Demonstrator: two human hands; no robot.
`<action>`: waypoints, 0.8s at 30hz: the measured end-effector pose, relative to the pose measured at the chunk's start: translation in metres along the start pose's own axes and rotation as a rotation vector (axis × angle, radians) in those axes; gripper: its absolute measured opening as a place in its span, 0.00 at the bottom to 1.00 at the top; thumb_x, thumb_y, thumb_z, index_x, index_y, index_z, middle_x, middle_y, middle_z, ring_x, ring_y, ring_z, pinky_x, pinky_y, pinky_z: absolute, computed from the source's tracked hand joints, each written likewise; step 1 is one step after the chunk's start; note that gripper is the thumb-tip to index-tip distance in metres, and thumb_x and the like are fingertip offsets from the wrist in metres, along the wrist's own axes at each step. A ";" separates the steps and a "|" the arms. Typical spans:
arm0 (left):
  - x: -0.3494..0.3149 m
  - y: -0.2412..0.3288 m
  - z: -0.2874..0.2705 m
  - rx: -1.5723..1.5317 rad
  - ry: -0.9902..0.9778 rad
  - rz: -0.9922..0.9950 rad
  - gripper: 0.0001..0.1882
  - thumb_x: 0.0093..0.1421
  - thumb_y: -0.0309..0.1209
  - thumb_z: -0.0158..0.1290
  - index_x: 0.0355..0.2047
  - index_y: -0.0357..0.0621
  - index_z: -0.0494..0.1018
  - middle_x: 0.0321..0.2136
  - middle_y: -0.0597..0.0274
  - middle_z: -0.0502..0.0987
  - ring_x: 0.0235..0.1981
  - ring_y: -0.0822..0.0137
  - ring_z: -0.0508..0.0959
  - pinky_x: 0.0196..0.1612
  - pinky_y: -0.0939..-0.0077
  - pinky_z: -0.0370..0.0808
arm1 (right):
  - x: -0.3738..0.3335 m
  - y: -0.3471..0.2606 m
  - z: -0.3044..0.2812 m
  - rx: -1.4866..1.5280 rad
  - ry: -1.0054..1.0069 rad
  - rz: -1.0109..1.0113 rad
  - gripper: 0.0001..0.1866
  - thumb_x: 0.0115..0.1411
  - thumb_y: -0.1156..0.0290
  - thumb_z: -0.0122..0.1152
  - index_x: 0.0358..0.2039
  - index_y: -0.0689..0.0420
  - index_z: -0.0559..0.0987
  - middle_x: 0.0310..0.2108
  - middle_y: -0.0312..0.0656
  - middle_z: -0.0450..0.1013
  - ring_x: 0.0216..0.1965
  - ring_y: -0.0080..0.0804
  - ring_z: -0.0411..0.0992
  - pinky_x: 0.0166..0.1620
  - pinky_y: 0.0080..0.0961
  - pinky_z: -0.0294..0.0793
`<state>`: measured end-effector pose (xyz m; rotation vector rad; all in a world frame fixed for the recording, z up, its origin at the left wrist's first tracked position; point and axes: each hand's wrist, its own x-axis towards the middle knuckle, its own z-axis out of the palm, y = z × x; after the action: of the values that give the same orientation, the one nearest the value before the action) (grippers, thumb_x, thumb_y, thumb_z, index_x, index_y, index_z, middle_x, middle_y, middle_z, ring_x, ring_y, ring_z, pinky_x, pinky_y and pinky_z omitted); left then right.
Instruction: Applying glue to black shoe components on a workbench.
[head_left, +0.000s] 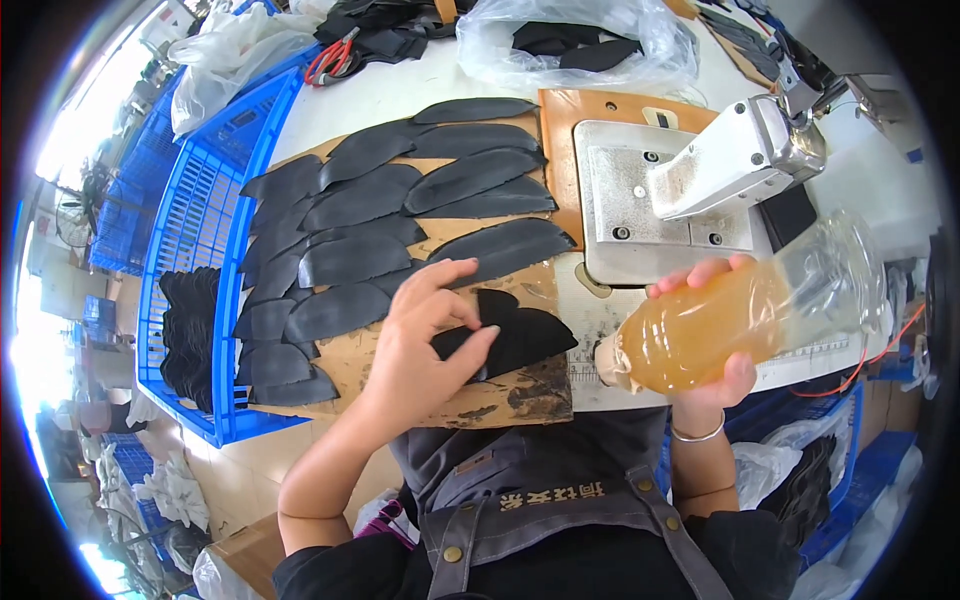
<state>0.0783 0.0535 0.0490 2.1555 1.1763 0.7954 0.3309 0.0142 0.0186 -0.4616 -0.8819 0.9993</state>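
A black piece is pressed down while a bottle is held.

The black piece (515, 335) is pinned on the brown board (520, 395) by the open left hand (420, 345); the bottle (720, 320) (tipped sideways) is gripped by the right hand (715, 375).

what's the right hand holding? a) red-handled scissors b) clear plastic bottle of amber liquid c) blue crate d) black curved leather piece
b: the right hand grips a clear plastic bottle of amber liquid, tilted on its side, while the left hand rests on a black curved leather piece.
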 end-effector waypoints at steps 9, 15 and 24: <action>-0.029 -0.002 -0.078 -0.392 0.650 -0.229 0.04 0.54 0.21 0.49 0.23 0.37 0.66 0.50 0.49 0.70 0.47 0.69 0.70 0.50 0.75 0.65 | -0.001 -0.003 0.004 -0.125 0.006 0.024 0.40 0.47 0.53 0.60 0.56 0.59 0.55 0.41 0.48 0.62 0.42 0.45 0.66 0.48 0.42 0.67; 0.031 0.003 -0.052 0.472 0.559 0.122 0.08 0.47 0.24 0.57 0.22 0.41 0.67 0.48 0.49 0.70 0.52 0.50 0.67 0.56 0.62 0.59 | -0.002 -0.006 0.001 -0.115 0.025 0.005 0.40 0.48 0.53 0.59 0.56 0.58 0.55 0.41 0.48 0.62 0.42 0.44 0.66 0.48 0.42 0.67; 0.082 -0.026 0.017 0.416 0.032 0.185 0.06 0.51 0.30 0.53 0.25 0.41 0.72 0.52 0.49 0.67 0.58 0.48 0.60 0.60 0.55 0.54 | -0.004 -0.004 0.000 -0.133 0.040 0.020 0.39 0.48 0.53 0.59 0.56 0.59 0.56 0.41 0.48 0.63 0.41 0.45 0.67 0.47 0.40 0.68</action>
<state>0.1127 0.1335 0.0379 2.6307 1.2587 0.7110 0.3322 0.0088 0.0197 -0.6026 -0.9128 0.9503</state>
